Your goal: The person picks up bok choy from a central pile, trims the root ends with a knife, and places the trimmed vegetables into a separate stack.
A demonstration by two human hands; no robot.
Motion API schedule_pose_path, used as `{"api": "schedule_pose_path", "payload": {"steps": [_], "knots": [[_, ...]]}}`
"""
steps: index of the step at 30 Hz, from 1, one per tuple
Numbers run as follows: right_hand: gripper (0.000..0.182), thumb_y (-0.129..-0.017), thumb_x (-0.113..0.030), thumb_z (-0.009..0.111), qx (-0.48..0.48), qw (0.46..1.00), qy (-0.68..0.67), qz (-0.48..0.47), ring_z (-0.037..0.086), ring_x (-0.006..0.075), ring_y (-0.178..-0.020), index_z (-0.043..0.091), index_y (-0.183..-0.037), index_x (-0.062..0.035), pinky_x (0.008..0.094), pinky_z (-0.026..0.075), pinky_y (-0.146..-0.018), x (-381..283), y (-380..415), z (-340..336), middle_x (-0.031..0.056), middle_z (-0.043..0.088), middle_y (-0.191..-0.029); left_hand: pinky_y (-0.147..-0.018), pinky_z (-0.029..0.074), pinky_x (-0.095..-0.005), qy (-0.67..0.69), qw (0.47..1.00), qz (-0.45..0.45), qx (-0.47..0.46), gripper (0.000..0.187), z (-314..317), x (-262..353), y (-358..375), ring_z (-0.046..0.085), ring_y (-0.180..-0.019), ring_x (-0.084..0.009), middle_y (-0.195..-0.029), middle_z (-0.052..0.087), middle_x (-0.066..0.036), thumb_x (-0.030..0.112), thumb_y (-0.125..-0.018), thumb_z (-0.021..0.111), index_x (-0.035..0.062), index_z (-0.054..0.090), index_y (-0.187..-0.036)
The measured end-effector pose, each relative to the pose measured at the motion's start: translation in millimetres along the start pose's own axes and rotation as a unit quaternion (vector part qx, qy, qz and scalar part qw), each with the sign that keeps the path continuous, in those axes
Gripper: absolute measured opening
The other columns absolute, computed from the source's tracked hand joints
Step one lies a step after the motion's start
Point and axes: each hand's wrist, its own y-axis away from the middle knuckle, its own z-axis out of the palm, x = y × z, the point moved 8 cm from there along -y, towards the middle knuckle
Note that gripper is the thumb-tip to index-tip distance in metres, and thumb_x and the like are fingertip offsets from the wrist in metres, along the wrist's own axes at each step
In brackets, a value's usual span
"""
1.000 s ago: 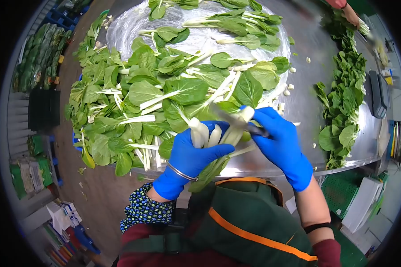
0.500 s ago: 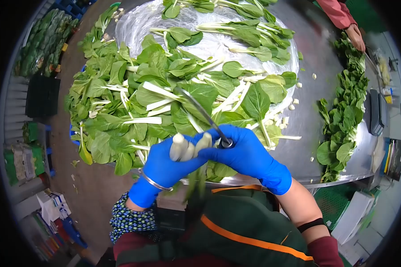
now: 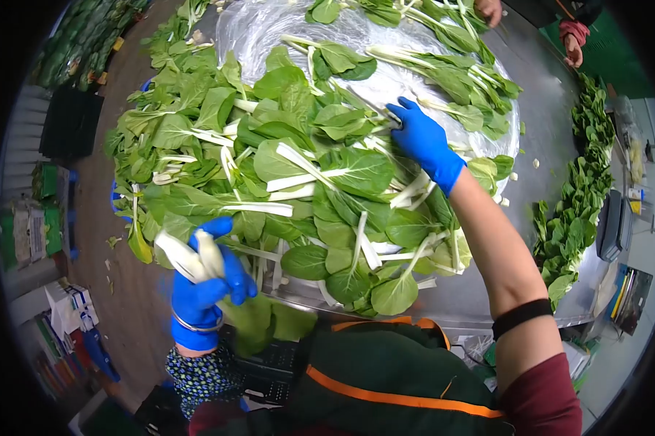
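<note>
My left hand [image 3: 210, 280], in a blue glove, is closed around a few heads of bok choy [image 3: 189, 258] at the lower left. Their white, cut stem ends point up and left, and the green leaves hang below the hand. My right hand [image 3: 426, 138], also blue-gloved, reaches out over the far side of the heap. Its fingers are closed on a knife [image 3: 370, 104], whose thin blade points up and left over the leaves. Much of the handle is hidden by the glove. Beneath and between both hands spreads a big pile of loose bok choy [image 3: 284, 182].
Clear plastic film [image 3: 258, 36] lies on the metal table [image 3: 542, 131] behind the heap. A long row of bok choy [image 3: 585, 182] lines the right side. Another person's hand [image 3: 489, 11] is at the top, another [image 3: 573, 51] farther right. A dark scale [image 3: 612, 225] stands at right.
My hands have moved apart: the left, with the bok choy, down and left; the right, with the knife, up and right over the heap. More loose leaves lie at the near edge.
</note>
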Motion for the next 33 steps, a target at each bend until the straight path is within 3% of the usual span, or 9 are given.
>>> {"api": "schedule_pose_path", "payload": {"steps": [2,10,13,20,22,26,30,31,33], "knots": [[0.034,-0.073,-0.021,0.056,-0.076,0.985,0.075,0.136,0.056,0.0308,-0.088,0.058,-0.106,-0.0141,0.0336,0.046,-0.078,16,-9,8,0.0114,0.056,-0.105,-0.053,0.046,-0.0319,-0.049,0.997,0.054,0.039,0.069,-3,4,-3,0.046,-0.050,-0.0158,-0.060,0.044,-0.004,0.013,-0.062,0.067,0.0003,0.036,-0.122],[0.039,-0.068,-0.033,0.064,-0.238,0.960,0.059,0.131,0.059,0.0314,-0.082,0.061,-0.097,-0.0070,0.0375,0.047,-0.073,-21,27,7,0.0137,0.062,-0.086,-0.059,0.036,-0.0269,0.034,0.996,0.021,0.085,0.055,-11,-24,-17,0.039,-0.059,-0.0106,-0.071,0.039,0.001,0.014,-0.071,0.061,0.0031,0.041,-0.121],[0.033,-0.071,-0.021,0.063,-0.213,0.947,-0.157,0.180,0.055,0.0093,-0.063,0.061,-0.097,-0.0011,0.0249,0.045,-0.062,-71,36,-79,0.0074,0.062,-0.073,-0.061,0.040,-0.0299,0.064,0.996,0.037,0.058,0.054,-1,-20,-19,0.042,-0.061,-0.0127,-0.073,0.042,-0.001,0.013,-0.071,0.060,0.0019,0.042,-0.121],[0.037,-0.072,-0.014,0.068,-0.217,0.851,-0.237,0.415,0.053,0.0060,-0.068,0.059,-0.106,-0.0033,0.0214,0.044,-0.059,-31,180,-145,0.0010,0.061,-0.077,-0.070,0.048,-0.0387,0.087,0.990,-0.003,0.111,0.042,12,-36,-14,0.055,-0.076,-0.0226,-0.092,0.056,-0.012,0.010,-0.073,0.058,0.0020,0.044,-0.112],[0.032,-0.074,-0.015,0.066,-0.008,0.971,-0.044,0.235,0.053,0.0060,-0.069,0.061,-0.105,-0.0059,0.0207,0.042,-0.056,29,212,-143,0.0008,0.061,-0.080,-0.066,0.048,-0.0370,0.016,0.999,0.011,0.046,0.041,22,-40,-17,0.054,-0.070,-0.0215,-0.091,0.058,-0.014,0.007,-0.074,0.056,0.0021,0.044,-0.113],[0.023,-0.079,-0.015,0.060,0.033,0.883,-0.183,0.430,0.056,0.0090,-0.070,0.063,-0.100,-0.0055,0.0231,0.045,-0.063,-2,219,-143,0.0012,0.062,-0.082,-0.060,0.045,-0.0295,-0.205,0.974,0.043,0.084,0.046,37,-27,-21,0.051,-0.062,-0.0166,-0.077,0.053,-0.008,0.008,-0.073,0.061,-0.0001,0.042,-0.115],[0.024,-0.077,-0.021,0.062,-0.041,0.971,-0.103,0.212,0.058,0.0154,-0.071,0.063,-0.097,-0.0084,0.0267,0.047,-0.064,-32,192,-62,0.0054,0.062,-0.087,-0.060,0.044,-0.0252,-0.354,0.931,0.050,0.071,0.046,32,-43,-18,0.051,-0.064,-0.0123,-0.077,0.052,-0.004,0.004,-0.073,0.063,-0.0033,0.044,-0.114],[0.020,-0.075,-0.018,0.064,-0.051,0.989,0.040,0.134,0.059,0.0185,-0.072,0.063,-0.093,-0.0093,0.0272,0.047,-0.064,-48,181,-51,0.0075,0.059,-0.084,-0.063,0.046,-0.0253,-0.194,0.980,0.017,0.042,0.036,67,-43,-12,0.055,-0.067,-0.0130,-0.078,0.055,-0.005,0.003,-0.073,0.063,-0.0040,0.048,-0.105],[0.019,-0.074,-0.016,0.064,-0.025,0.986,0.030,0.160,0.059,0.0198,-0.072,0.063,-0.092,-0.0092,0.0272,0.047,-0.064,-43,174,-49,0.0079,0.058,-0.082,-0.069,0.049,-0.0261,-0.222,0.974,-0.025,0.036,0.030,82,-46,-6,0.059,-0.075,-0.0159,-0.084,0.060,-0.010,0.001,-0.073,0.063,-0.0052,0.050,-0.099]]}}
